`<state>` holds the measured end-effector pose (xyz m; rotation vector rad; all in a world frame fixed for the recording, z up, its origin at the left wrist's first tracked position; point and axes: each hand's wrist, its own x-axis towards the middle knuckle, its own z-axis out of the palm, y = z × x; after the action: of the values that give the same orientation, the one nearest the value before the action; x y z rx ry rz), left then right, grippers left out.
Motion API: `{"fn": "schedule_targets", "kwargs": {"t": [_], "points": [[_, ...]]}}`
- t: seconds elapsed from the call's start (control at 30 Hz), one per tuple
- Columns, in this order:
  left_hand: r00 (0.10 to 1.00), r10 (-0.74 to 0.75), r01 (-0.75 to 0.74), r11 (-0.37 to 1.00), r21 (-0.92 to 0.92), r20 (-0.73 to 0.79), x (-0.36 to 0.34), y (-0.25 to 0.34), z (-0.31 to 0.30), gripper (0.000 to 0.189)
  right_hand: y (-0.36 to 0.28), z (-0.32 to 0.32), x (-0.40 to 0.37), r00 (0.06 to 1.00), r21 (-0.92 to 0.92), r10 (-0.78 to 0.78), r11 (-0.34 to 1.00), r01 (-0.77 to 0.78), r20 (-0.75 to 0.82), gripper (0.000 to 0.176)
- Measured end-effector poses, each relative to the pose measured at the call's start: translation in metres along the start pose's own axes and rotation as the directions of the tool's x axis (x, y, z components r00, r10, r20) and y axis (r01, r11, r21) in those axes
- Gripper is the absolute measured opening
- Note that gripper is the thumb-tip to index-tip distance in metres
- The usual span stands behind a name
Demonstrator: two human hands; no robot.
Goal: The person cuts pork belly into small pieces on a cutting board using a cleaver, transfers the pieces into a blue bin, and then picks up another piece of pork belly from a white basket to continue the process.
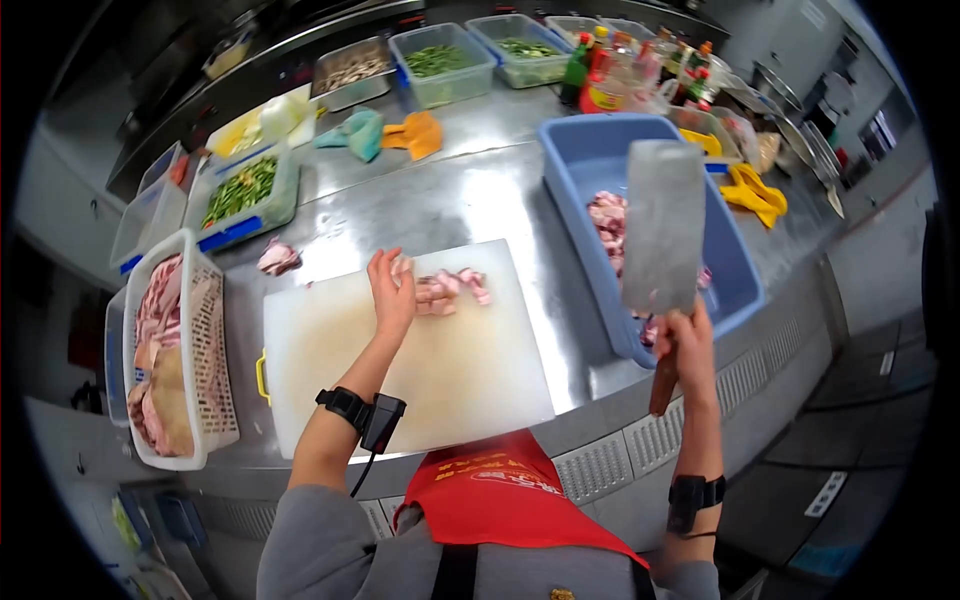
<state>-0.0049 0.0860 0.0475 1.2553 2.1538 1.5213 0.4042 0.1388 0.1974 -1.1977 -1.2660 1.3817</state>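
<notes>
Here's the right hand [686, 345], fingers wrapped round the cleaver [665, 225], its broad blade up across our view of the blue tub [735, 265]! Over on the cutting board [450, 380], the left hand [393, 292] is right by the chopped meat [455, 290], fingers slightly bent; whether they pinch a piece, I can't tell. More meat [165, 310] lies in the basket [212, 370] on the surface [450, 190].

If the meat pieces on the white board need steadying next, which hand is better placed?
Likely the left hand: it is right at the meat pieces on the white board, with no tool. The right hand grips a raised cleaver.
</notes>
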Motion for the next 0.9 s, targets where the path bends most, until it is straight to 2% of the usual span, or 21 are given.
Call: {"fn": "schedule_targets", "kwargs": {"t": [0.07, 0.13, 0.23, 0.33, 0.37, 0.47, 0.57, 0.67, 0.7, 0.73, 0.8, 0.83, 0.9], "points": [[0.998, -0.035, 0.039, 0.997, 0.066, -0.052, 0.009, -0.02, -0.016, 0.035, 0.019, 0.04, -0.004, 0.988, -0.049, 0.154, 0.987, -0.152, 0.027, 0.016], [0.996, -0.033, 0.042, 0.993, 0.114, -0.078, 0.021, -0.057, -0.027, 0.033, 0.06, 0.065, -0.005, 0.946, -0.153, 0.288, 0.952, -0.265, 0.152, 0.016], [0.994, -0.061, 0.04, 0.974, 0.223, 0.086, 0.039, -0.075, -0.036, 0.037, 0.102, 0.099, -0.012, 0.887, 0.025, 0.425, 0.899, -0.436, 0.179, 0.007], [0.934, -0.167, 0.081, 0.959, 0.271, 0.315, 0.054, -0.072, -0.026, 0.045, 0.134, 0.105, -0.017, 0.824, 0.091, 0.549, 0.822, -0.563, 0.139, 0.012], [0.928, -0.149, 0.057, 0.962, 0.266, 0.341, 0.055, -0.069, -0.021, 0.05, 0.142, 0.105, -0.019, 0.81, 0.066, 0.569, 0.811, -0.581, 0.143, 0.01], [0.884, 0.164, -0.301, 0.917, 0.263, 0.438, 0.045, -0.087, -0.003, 0.046, 0.155, 0.11, -0.026, 0.762, 0.08, 0.639, 0.759, -0.647, 0.106, 0.011], [0.862, 0.227, -0.267, 0.963, 0.025, 0.454, 0.029, -0.076, -0.001, 0.043, 0.162, 0.123, -0.027, 0.741, 0.066, 0.641, 0.746, -0.663, 0.202, 0.014], [0.809, 0.114, -0.008, 0.983, -0.184, 0.577, 0.005, -0.05, -0.006, 0.042, 0.165, 0.145, -0.028, 0.69, 0.01, 0.662, 0.719, -0.695, 0.292, 0.02], [0.809, 0.14, -0.047, 0.984, -0.174, 0.571, -0.001, -0.045, -0.011, 0.046, 0.163, 0.153, -0.028, 0.674, -0.017, 0.662, 0.717, -0.696, 0.327, 0.022], [0.811, 0.16, -0.11, 0.987, -0.121, 0.563, -0.005, -0.043, -0.019, 0.048, 0.163, 0.16, -0.029, 0.656, -0.045, 0.663, 0.715, -0.698, 0.36, 0.025], [0.811, 0.196, -0.227, 0.974, -0.012, 0.552, -0.012, -0.037, -0.039, 0.051, 0.164, 0.167, -0.033, 0.619, -0.111, 0.656, 0.72, -0.685, 0.432, 0.016], [0.783, 0.206, -0.422, 0.869, 0.258, 0.587, -0.021, -0.034, -0.052, 0.06, 0.163, 0.171, -0.037, 0.598, -0.139, 0.655, 0.719, -0.681, 0.462, 0.014], [0.849, 0.188, -0.362, 0.888, 0.285, 0.494, -0.042, -0.037, -0.058, 0.063, 0.164, 0.179, -0.045, 0.561, -0.16, 0.65, 0.715, -0.681, 0.513, 0.009]]}}
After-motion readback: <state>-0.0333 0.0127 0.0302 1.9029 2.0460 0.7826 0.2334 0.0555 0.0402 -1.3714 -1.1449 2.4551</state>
